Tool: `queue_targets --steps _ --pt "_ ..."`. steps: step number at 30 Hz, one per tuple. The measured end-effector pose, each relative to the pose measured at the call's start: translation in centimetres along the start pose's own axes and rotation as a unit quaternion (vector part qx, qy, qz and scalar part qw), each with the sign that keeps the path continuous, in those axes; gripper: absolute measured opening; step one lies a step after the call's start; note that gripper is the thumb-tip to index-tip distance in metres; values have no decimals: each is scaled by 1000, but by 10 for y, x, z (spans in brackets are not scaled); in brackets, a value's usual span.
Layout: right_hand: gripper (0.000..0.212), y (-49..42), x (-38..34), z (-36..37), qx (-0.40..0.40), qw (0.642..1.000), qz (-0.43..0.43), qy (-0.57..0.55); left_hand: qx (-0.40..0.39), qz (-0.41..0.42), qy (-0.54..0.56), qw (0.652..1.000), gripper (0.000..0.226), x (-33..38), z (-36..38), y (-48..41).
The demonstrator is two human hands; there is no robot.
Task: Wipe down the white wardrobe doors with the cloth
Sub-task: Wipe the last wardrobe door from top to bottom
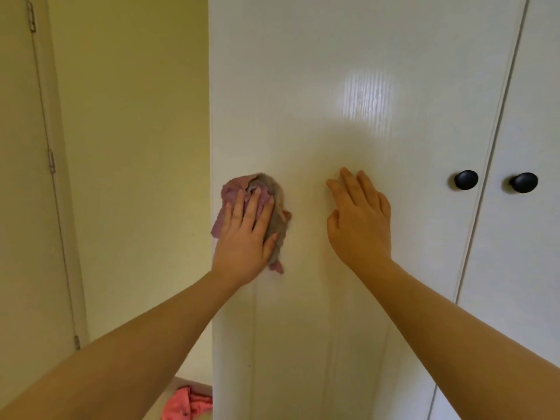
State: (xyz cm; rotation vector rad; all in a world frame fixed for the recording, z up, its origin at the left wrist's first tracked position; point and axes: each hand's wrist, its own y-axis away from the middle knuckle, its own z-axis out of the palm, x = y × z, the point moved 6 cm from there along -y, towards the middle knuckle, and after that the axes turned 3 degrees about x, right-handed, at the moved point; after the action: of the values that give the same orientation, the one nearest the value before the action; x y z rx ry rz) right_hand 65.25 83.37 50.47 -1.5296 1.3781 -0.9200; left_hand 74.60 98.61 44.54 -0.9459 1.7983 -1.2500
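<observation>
Here, a pink and grey cloth (233,190) is pressed flat on the white wardrobe door (303,86) by the left hand (245,234), well to the left of the black knob (466,179). The fingers are laid straight over the cloth, not curled round it. The right hand (360,219) is laid flat on the door between the cloth and the knob, with its fingers straight and nothing held. Something pink (188,404) is seen low down, far left of the knob.

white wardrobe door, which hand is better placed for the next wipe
Left: the left hand presses the crumpled pink-grey cloth against the white wardrobe door; the right hand, beside it, holds nothing.
</observation>
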Motion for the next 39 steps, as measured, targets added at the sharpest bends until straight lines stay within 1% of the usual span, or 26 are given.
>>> queue_targets --steps 2,3,5,7,9,11,13,14,16,18,19,20,21,23,24,25,26,29,31,32,33,36,37,38,39 --pt "50 2 -2 5 7 1000 3 4 -10 -19 13 1000 67 7 9 24" --pt "50 3 -2 5 15 1000 -2 13 -18 -4 9 1000 68 13 14 42" --pt "49 5 -1 7 22 999 -15 35 -45 40 5 998 60 16 15 72" --pt "51 4 0 5 28 998 -19 44 -53 65 0 997 55 10 9 63" --pt "51 3 -1 5 33 998 -22 49 -28 41 1 999 54 3 4 30" --pt "51 3 -1 6 45 997 -26 56 5 -19 4 1000 56 3 4 5" --pt "51 5 1 8 46 996 -32 65 8 -45 18 999 58 15 11 14" --pt "51 4 1 8 49 996 -36 70 -1 -38 23 999 58 24 17 28" --pt "52 5 3 7 48 995 -41 75 -29 12 20 999 56 38 24 64" --pt "52 5 6 4 43 996 -34 72 -43 65 10 997 50 39 20 74" --pt "52 5 8 1 44 996 -29 71 -38 79 0 996 51 38 17 65" --pt "53 6 10 -1 43 996 -25 69 -35 76 -1 996 54 36 14 52" --pt "53 6 13 -2 43 997 -22 66 -24 57 -1 998 57 35 11 35" --pt "54 5 16 -6 47 997 -19 65 -3 -4 1 1000 59 38 7 5" --pt "53 7 19 -7 51 996 -19 66 1 -26 8 1000 60 44 7 -1" --pt "53 9 20 -7 52 996 -17 66 2 -31 14 999 60 50 9 2" --pt "53 13 25 -9 51 996 -15 66 -5 -18 16 1000 60 58 13 12" --pt "53 23 40 -17 49 996 -10 79 -26 100 6 995 59 71 18 53" --pt "52 30 54 -26 48 995 3 92 -33 139 -7 990 58 69 15 57" --pt "52 33 62 -31 47 994 12 96 -32 139 -11 990 58 69 14 48" --pt "52 36 68 -34 41 994 20 102 -29 121 -11 992 58 71 11 36" --pt "53 45 80 -35 20 993 34 110 -16 6 12 1000 59 87 8 4" --pt "52 49 82 -35 16 993 35 112 -16 -9 22 1000 59 99 9 3" --pt "52 52 84 -35 14 993 34 111 -22 1 25 999 58 109 11 11" --pt "52 55 85 -36 12 993 32 110 -27 32 22 999 56 121 14 26"
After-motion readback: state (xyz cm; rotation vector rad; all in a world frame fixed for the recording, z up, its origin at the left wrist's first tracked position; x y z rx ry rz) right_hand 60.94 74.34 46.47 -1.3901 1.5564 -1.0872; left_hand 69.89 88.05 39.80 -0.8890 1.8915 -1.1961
